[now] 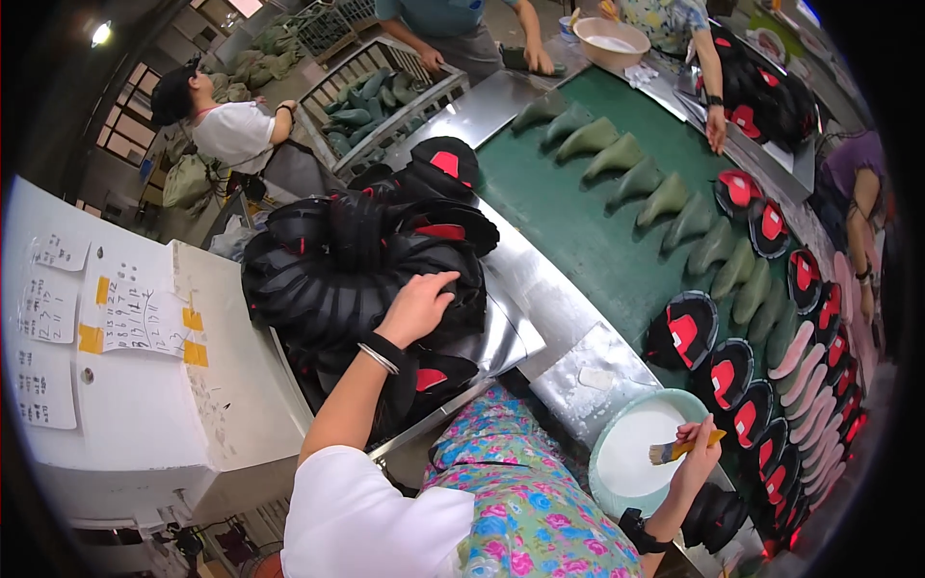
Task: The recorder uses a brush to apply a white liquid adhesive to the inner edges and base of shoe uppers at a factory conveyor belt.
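My right hand (pixel 696 453) grips a paintbrush (pixel 679 448) with a yellow handle. Its bristles hang over a pale green bowl (pixel 599 474) of white liquid. My left hand (pixel 416 306) lies against a big pile of black shoe uppers (pixel 332 299), its index finger stretched out and the others partly bent. Several of those uppers show red patches inside. To the right of the bowl's far rim, a black upper with a red patch (pixel 682 329) sits on the green belt (pixel 578 260), at the head of a row of similar ones.
Green foot-shaped forms (pixel 665 200) stand in a diagonal row along the belt. Pink sole-shaped pieces (pixel 819 424) lie at the right. A metal ledge (pixel 588 376) borders the belt. Co-workers (pixel 453 39) stand beyond, near a crate (pixel 376 106) of green forms. A white cabinet (pixel 125 405) is at left.
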Motion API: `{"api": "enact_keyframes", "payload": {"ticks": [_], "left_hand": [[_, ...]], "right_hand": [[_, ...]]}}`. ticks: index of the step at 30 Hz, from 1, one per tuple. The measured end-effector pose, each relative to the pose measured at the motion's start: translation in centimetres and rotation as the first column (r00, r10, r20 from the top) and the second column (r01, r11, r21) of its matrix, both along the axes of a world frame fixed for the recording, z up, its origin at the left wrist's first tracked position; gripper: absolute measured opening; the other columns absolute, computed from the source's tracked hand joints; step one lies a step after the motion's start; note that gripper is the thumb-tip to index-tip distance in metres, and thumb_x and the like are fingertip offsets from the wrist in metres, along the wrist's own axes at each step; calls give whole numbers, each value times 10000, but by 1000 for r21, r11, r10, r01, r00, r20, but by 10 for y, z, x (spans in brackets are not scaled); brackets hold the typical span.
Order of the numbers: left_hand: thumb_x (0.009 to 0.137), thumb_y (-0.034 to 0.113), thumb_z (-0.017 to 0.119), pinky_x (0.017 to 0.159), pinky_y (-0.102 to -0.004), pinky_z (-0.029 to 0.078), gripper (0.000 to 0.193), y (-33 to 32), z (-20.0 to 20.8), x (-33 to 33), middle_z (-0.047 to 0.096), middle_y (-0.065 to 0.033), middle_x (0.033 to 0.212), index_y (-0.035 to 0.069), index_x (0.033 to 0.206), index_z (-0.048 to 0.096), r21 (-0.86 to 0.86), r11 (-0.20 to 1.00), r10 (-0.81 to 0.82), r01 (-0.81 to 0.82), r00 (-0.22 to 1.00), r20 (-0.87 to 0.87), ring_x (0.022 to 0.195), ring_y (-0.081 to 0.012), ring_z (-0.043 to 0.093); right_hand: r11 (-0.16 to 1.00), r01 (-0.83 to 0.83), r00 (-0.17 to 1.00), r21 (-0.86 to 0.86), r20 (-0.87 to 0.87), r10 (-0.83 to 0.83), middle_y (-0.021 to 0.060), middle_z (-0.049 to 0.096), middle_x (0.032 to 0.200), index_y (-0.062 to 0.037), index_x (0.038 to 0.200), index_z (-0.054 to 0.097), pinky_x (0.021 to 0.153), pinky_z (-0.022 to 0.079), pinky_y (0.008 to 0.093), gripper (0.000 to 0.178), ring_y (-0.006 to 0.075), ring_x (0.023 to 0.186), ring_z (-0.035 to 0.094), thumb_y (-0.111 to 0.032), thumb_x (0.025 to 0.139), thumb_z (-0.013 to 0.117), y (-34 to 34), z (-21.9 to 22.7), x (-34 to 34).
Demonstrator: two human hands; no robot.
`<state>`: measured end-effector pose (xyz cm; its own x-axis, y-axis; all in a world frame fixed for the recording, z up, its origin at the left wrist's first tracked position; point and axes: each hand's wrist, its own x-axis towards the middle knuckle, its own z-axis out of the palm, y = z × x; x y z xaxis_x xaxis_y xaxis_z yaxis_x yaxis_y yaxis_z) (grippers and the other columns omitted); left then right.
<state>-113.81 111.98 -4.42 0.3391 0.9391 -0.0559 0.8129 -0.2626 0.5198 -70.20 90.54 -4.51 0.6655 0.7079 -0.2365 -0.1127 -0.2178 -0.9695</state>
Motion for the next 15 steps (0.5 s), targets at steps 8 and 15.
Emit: {"api": "enact_keyframes", "payload": {"ticks": [8, 15], "left_hand": [[728, 246, 747, 987, -419, 409, 692, 139, -65, -57, 537, -153, 1246, 126, 1343, 452, 275, 960, 152, -60, 933, -327, 1178, -338, 476], [830, 193, 601, 803, -430, 512, 245, 218, -131, -82, 621, -102, 1038, 163, 1071, 625, 201, 976, 189, -85, 784, -591, 963, -309, 613]], "right_hand": [[993, -92, 988, -79, 121, 101, 54, 588, 661, -35, 699, 505, 538, 387, 210, 370, 73, 565, 501, -277, 979, 519, 28, 1, -34], [964, 53, 983, -262, 181, -5, 48, 593, 629, -37, 668, 508, 510, 370, 209, 371, 62, 543, 489, -248, 973, 527, 17, -7, -54]]}}
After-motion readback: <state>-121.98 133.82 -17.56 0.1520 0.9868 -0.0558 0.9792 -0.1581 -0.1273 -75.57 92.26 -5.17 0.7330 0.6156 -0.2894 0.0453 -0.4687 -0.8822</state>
